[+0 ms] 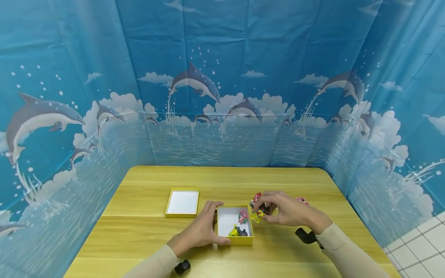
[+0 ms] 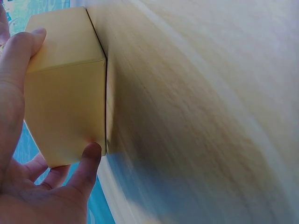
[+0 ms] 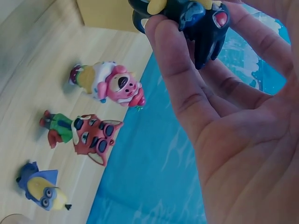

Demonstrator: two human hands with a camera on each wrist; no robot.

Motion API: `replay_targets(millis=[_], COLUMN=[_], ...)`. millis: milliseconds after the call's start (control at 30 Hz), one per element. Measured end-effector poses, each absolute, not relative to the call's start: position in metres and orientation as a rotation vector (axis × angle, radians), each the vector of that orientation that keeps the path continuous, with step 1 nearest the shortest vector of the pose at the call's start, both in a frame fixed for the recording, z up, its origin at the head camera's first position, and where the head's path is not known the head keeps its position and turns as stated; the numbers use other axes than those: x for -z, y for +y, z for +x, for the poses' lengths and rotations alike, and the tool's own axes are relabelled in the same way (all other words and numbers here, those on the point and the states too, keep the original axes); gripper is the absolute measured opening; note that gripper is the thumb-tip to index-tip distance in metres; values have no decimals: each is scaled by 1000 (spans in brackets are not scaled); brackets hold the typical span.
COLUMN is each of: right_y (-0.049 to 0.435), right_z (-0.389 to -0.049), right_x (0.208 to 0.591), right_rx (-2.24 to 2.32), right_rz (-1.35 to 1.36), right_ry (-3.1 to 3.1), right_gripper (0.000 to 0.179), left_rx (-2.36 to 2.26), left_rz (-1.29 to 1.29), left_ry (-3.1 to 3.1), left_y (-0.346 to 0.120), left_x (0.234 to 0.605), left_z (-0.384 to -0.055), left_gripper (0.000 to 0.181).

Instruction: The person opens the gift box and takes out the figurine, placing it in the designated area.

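My left hand [image 1: 201, 227] grips a yellow box [image 1: 240, 241] with a white inside, thumb at the near side and fingers at the far left corner. In the left wrist view, thumb and fingertips press the outer walls of the box [image 2: 65, 102]. Inside lie a pink toy figure [image 1: 243, 217], a yellow one [image 1: 233, 231] and a dark grey one [image 1: 242, 233]. Just right of the box, my right hand [image 1: 288, 210] pinches a black toy figure [image 3: 205, 30] with yellow parts showing on it. Part of that figure lies outside the right wrist view.
A shallow yellow lid [image 1: 182, 202] lies white side up, left of the box. In the right wrist view stand a pink bear figure [image 3: 105, 84], a fox figure [image 3: 93, 135] in green and a yellow-and-blue minion figure [image 3: 42, 186]. A blue dolphin curtain [image 1: 222, 143] encloses the wooden table [image 1: 146, 231].
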State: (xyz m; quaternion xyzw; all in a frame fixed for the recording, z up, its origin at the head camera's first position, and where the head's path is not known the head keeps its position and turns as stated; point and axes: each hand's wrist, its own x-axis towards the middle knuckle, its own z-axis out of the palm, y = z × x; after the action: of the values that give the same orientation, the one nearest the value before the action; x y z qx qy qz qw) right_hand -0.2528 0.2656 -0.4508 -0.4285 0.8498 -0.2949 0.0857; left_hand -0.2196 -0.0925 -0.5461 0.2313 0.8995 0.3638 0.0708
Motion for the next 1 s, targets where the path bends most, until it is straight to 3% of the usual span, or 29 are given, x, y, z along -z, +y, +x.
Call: replay_targets(millis=[367, 700, 1000], right_y=[269, 260, 261], right_z=[-254, -255, -257], right_x=[462, 473, 487], right_rx=[846, 736, 667], right_rz=[-1266, -1158, -1171], right_ry=[2532, 2587, 2622], right_gripper=[17, 42, 29], left_rx=[-1092, -1100, -1091], left_rz=[687, 701, 695], left_ry=[2709, 2717, 2714], left_y=[-93, -93, -93], left_x=[546, 543, 545], left_z=[-219, -219, -219], left_gripper=[128, 128, 128])
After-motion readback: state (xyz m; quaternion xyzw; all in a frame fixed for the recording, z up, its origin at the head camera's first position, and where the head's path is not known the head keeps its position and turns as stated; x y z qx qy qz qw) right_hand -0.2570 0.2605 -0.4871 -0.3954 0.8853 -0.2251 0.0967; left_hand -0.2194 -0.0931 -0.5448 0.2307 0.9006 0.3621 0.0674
